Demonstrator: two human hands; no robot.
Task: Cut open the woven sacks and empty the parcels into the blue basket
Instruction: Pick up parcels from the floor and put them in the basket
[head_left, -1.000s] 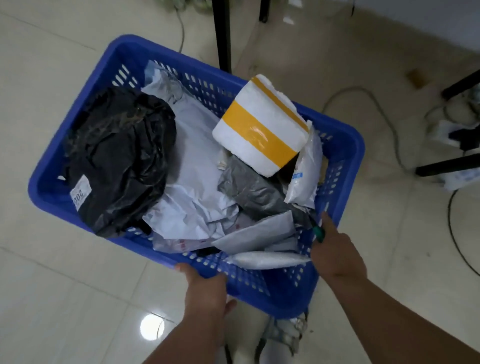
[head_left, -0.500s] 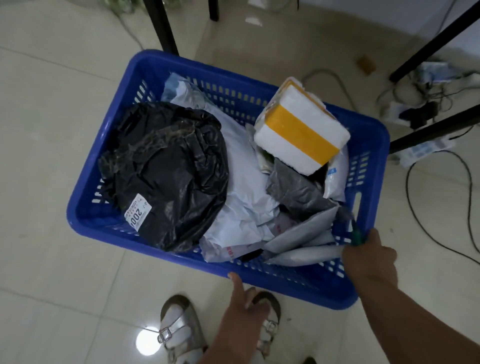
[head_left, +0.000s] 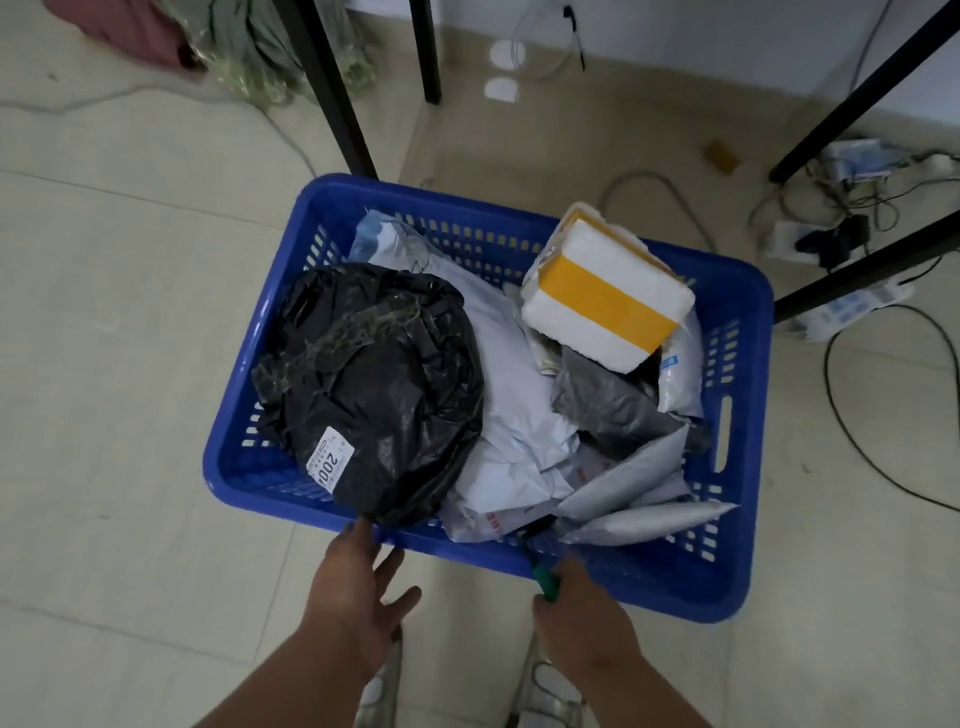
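Observation:
The blue basket (head_left: 756, 415) stands on the tiled floor, heaped with parcels. A big black plastic parcel (head_left: 374, 384) with a white label fills its left side. A white foam box with yellow tape (head_left: 608, 301) lies at the back right, above crumpled white mailers (head_left: 509, 395) and a grey bag (head_left: 613, 405). My left hand (head_left: 353, 597) has its fingers spread, the tips touching the near rim under the black parcel. My right hand (head_left: 582, 618) grips a green-handled cutter (head_left: 544, 581) right at the near rim. No woven sack is in sight.
Black table legs (head_left: 332, 88) stand just behind the basket and others (head_left: 857, 270) slant at the right. Cables and power strips (head_left: 852, 306) lie on the floor to the right. A fabric heap (head_left: 234, 47) sits far left. My sandalled feet (head_left: 545, 691) are below the hands.
My left hand let go of the near rim, then came back to touch it with spread fingers. My right hand slid from the basket's right corner to the middle of the near rim.

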